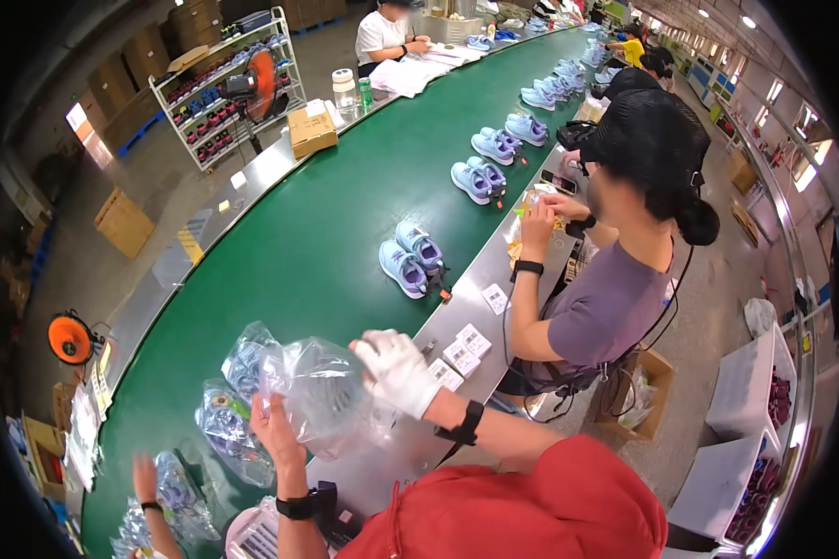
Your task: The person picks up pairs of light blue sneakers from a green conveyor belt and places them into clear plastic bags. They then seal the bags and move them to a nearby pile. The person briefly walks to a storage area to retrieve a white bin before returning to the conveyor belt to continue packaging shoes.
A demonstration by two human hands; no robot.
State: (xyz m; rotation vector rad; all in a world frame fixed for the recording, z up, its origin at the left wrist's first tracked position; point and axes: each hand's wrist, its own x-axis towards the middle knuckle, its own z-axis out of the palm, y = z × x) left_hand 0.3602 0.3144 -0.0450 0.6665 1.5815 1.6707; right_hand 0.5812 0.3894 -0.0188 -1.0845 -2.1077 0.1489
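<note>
A clear plastic bag (319, 377) is spread between my two hands above the green belt. My bare left hand (275, 433) pinches its left edge, with the fingers pointing up. My right hand (396, 374), in a white glove, is closed at the bag's right side; the fingertips are partly blurred. Whether anything lies inside this bag I cannot make out through the glare. Just left of my left hand, blue shoes in clear bags (226, 427) lie on the belt. Beyond my hands stands an unbagged pair of light blue sneakers (410, 259) with a tag.
Several more sneaker pairs (494, 144) line the green conveyor belt (317, 228). White label stacks (461, 354) sit on the metal ledge. A co-worker in purple (606, 307) handles small items at right. Another person's hand (146, 480) is over bagged shoes at lower left.
</note>
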